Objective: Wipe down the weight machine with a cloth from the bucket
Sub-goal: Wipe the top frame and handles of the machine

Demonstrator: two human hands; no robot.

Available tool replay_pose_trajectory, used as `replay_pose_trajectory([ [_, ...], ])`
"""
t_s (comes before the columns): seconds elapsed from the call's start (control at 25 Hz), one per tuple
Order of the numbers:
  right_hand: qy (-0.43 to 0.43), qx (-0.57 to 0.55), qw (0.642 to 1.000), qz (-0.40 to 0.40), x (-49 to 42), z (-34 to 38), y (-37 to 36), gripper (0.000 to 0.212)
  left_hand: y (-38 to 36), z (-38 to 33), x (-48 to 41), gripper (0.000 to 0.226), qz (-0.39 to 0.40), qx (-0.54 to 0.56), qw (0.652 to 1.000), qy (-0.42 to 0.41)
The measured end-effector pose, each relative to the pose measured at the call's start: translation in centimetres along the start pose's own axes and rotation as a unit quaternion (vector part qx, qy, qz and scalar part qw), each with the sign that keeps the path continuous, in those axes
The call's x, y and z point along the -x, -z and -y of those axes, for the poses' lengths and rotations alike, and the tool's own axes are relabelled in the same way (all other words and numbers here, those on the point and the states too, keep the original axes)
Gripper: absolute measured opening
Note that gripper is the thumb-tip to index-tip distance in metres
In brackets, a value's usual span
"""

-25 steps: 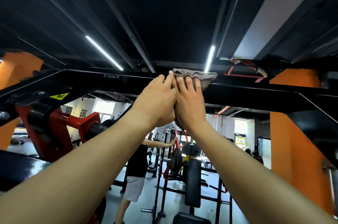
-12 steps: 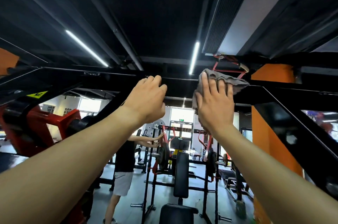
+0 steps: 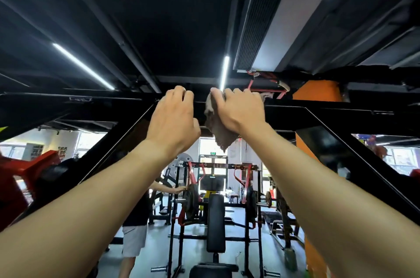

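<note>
Both arms are raised overhead to the black top crossbar (image 3: 318,114) of the weight machine frame. Left hand (image 3: 173,116) is on the bar left of centre, fingers curled over its top edge and thumb below, gripping bare metal with no cloth in it. Right hand (image 3: 241,110) is just beside it, to the right and not touching it, fingers bent over the bar top with the cloth (image 3: 216,127) clamped between palm and bar. The cloth is grey-brown and bunched; one part sticks up by the index finger and a crumpled tail hangs below the heel of the hand, under the bar. A small edge of it also shows past the little-finger side, on the bar top. The left diagonal brace (image 3: 127,139) runs down from the bar under the left wrist, and the right diagonal brace (image 3: 354,152) slopes down on the far right. A red lever arm (image 3: 29,168) sits at the left edge. Below, between the forearms, is a plate-loaded press machine (image 3: 214,216) with a black padded seat, and a person in a dark top and light shorts (image 3: 136,221) stands to its left touching it. Overhead are two lit strip lights (image 3: 81,65) and a ceiling air vent (image 3: 256,30). An orange pillar (image 3: 318,90) stands behind the bar at right.
</note>
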State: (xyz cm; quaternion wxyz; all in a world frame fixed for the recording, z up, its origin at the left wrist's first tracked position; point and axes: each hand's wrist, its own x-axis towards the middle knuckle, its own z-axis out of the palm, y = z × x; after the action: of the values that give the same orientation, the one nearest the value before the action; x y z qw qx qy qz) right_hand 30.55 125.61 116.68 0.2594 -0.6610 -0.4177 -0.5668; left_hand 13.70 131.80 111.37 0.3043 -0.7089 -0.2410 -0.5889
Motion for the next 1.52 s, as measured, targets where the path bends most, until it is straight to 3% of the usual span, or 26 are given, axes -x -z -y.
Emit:
replay_pose_trajectory([
  [0.16, 0.021, 0.003, 0.996, 0.090, -3.7, 2.9, 0.5, 0.060, -1.0, 1.4, 0.3, 0.039, -0.007, 0.029, 0.999, 0.016],
  [0.32, 0.127, 0.004, 0.985, 0.113, -5.2, 5.9, 0.1, 0.044, -2.2, 0.8, 0.0, 0.026, -0.037, 0.000, 0.999, 0.030],
  [0.4, 0.102, -0.031, 0.986, 0.128, -5.2, 5.0, 0.6, 0.050, -2.4, 0.9, 0.0, 0.028, -0.032, -0.020, 0.999, 0.031],
  [0.52, -0.015, -0.083, 0.988, 0.132, -4.7, 2.6, 1.4, 0.059, -2.2, 1.2, 0.2, 0.032, -0.022, -0.040, 0.999, 0.026],
  [0.6, -0.018, -0.032, 0.995, 0.097, -3.9, 2.2, 1.3, 0.051, -1.9, 1.0, 0.2, 0.031, -0.016, -0.040, 0.999, 0.028],
  [0.76, 0.080, 0.031, 0.996, -0.015, -1.0, 3.6, 0.3, 0.026, -2.0, 0.8, 0.2, 0.031, -0.010, -0.028, 0.999, 0.038],
  [0.92, 0.059, 0.034, 0.996, -0.064, 0.5, 1.5, -0.7, 0.048, -1.6, -1.8, -0.4, 0.035, 0.015, -0.011, 0.994, 0.109],
  [1.0, 0.057, 0.010, 0.995, -0.084, 1.7, -0.3, -1.6, 0.048, -1.2, -3.3, -1.1, 0.041, 0.048, 0.006, 0.989, 0.141],
  [1.08, 0.058, -0.010, 0.992, -0.116, 3.2, -2.3, -2.0, 0.045, -1.2, -4.2, -1.2, 0.050, 0.053, 0.011, 0.991, 0.121],
  [1.24, -0.003, -0.017, 0.986, -0.165, 5.9, -5.7, -2.7, 0.044, -1.8, -3.6, 0.4, 0.065, 0.041, 0.050, 0.996, 0.056],
  [1.4, -0.133, -0.123, 0.954, -0.237, 8.2, -6.6, -4.0, 0.061, -2.6, -2.5, 1.4, 0.078, 0.064, 0.045, 0.997, 0.027],
  [1.52, -0.187, -0.242, 0.910, -0.280, 7.1, -4.1, -2.3, 0.035, -3.2, -3.4, 1.1, 0.080, 0.061, 0.048, 0.996, 0.044],
])
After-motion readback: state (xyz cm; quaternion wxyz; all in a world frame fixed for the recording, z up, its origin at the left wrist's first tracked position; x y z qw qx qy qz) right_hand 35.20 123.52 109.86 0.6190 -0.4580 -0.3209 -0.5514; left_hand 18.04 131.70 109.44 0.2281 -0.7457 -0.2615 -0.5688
